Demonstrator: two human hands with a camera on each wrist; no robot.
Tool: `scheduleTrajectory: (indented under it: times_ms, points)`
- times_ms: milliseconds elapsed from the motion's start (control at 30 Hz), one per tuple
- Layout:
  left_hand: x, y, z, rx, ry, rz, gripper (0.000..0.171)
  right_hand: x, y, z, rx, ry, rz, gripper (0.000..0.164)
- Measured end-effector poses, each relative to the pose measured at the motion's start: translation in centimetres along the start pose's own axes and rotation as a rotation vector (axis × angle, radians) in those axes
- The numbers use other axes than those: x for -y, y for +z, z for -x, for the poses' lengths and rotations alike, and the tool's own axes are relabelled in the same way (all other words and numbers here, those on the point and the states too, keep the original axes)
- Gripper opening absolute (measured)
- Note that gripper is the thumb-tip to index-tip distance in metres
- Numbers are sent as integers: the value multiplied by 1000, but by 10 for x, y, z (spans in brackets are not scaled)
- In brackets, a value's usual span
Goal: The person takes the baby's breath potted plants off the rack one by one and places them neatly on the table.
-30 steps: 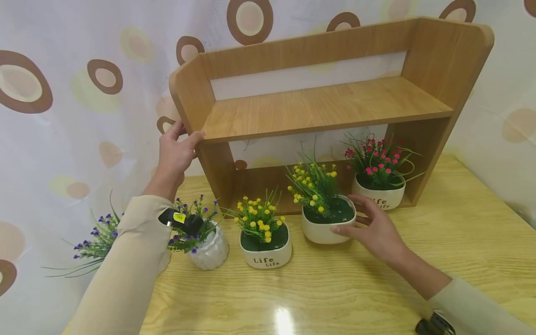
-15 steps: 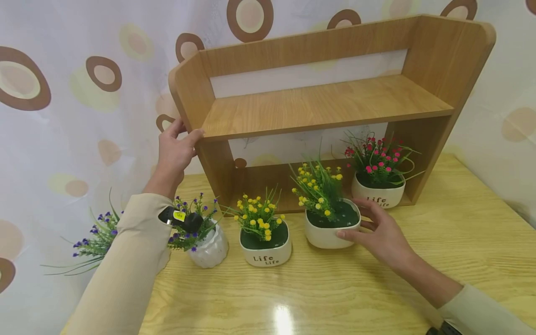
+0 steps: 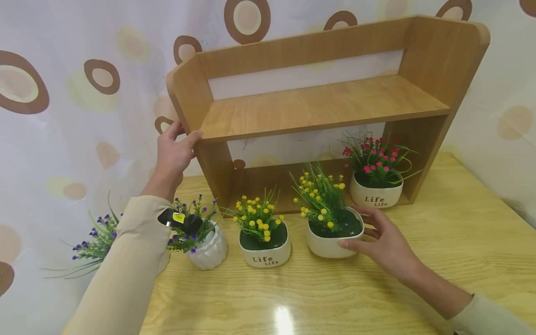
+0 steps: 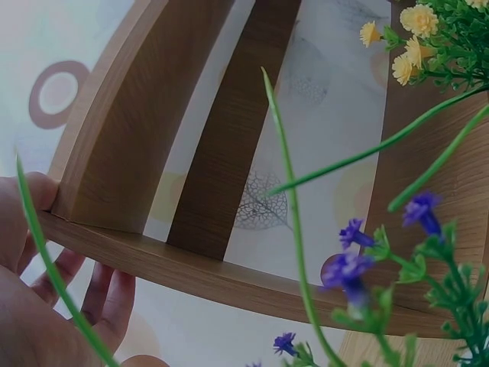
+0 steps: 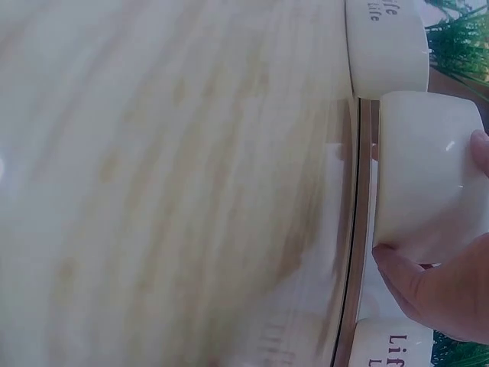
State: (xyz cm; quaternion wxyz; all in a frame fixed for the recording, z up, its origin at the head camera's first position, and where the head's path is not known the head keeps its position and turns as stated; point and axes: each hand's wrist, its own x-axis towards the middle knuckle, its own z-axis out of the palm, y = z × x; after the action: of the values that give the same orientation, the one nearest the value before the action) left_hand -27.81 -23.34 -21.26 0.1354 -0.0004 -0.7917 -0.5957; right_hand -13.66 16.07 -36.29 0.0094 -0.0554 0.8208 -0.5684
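My left hand [image 3: 176,151] grips the left side panel of a wooden two-tier shelf [image 3: 326,104], thumb at the middle board's front corner; the left wrist view shows fingers [image 4: 118,302] past the panel's edge. My right hand [image 3: 389,244] holds the right side of a white flowerpot [image 3: 332,246] with yellow flowers [image 3: 316,195], in front of the shelf. In the right wrist view a thumb or finger [image 5: 401,275] touches this flowerpot [image 5: 428,172]. To its left stands another yellow-flowered pot [image 3: 265,256] lettered "Life". A pink-flowered pot [image 3: 377,190] stands at the shelf's lower right.
A white ribbed pot [image 3: 209,251] with purple flowers stands by my left forearm. More purple flowers [image 3: 96,242] show farther left, their pot hidden by the sleeve. All stand on a light wooden table [image 3: 234,302] against a patterned curtain [image 3: 83,153].
My right hand has drawn the yellow-flowered pot toward the table's front and slightly right, farther from the shelf. My left hand keeps its hold on the panel.
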Motion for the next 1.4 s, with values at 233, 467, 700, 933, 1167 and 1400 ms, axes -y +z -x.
scheduleTrajectory:
  times_ms: [233, 467, 700, 933, 1167, 1400]
  points:
    - [-1, 1, -1, 2, -5, -3, 52, -3, -1, 7, -4, 15, -3, 86]
    - [-1, 1, 0, 1, -5, -19, 53, -5, 1, 9, -9, 17, -28, 84]
    - [-1, 1, 0, 4, -9, -15, 53, -6, 3, 6, -4, 31, -27, 86]
    - [0, 0, 0, -4, -9, -14, 53, -5, 3, 2, 2, 48, -19, 88]
    - [-1, 1, 0, -1, -7, -8, 53, -8, 7, 1, 12, 37, -26, 84]
    - [0, 0, 0, 2, -5, -7, 53, -6, 6, 0, 29, 48, -1, 84]
